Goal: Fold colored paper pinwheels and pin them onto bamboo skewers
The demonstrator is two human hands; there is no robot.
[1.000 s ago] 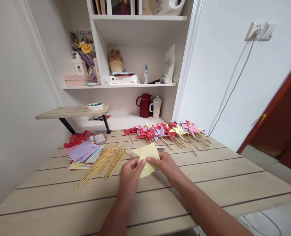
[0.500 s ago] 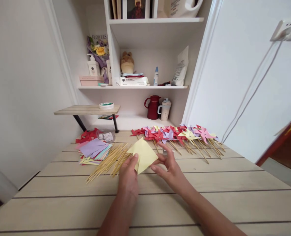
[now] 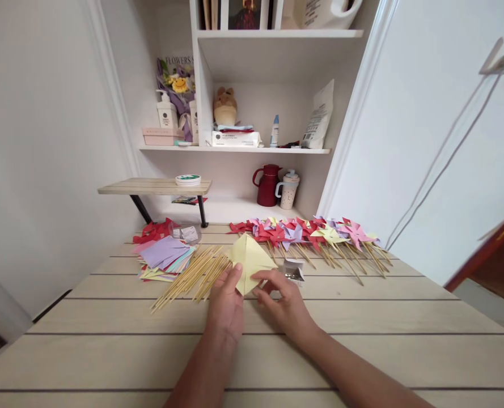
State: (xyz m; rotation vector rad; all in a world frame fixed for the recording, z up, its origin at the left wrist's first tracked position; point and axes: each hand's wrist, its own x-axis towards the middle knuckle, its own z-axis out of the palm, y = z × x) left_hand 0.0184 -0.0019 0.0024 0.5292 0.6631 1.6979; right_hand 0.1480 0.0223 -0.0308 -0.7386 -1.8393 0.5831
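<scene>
Left hand [image 3: 226,309] pinches yellow paper [image 3: 249,258]; right hand [image 3: 288,306], fingers bent, is at its edge, grip unclear. Wooden sticks [image 3: 187,277] lie left, small open box [image 3: 293,270] right, paper pinwheels [image 3: 292,232] beyond.

"FLOWERS" is printed across the top of the bouquet [image 3: 179,85].

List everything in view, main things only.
paper: one, yellow, in left hand
box: one, grey, behind right hand
sticks: many, tan, on table
sheets: many, mixed, left of sticks
pinwheels: many, mixed, table back
table: one, beige, below
riser: one, tan, back left
tub: one, white-green, on riser
jug: one, red, in cabinet
cup: one, beige, beside jug
toy: one, brown, cabinet
cabinet: one, white, behind
left hand: one, bare, holding paper
right hand: one, bare, at paper
</scene>
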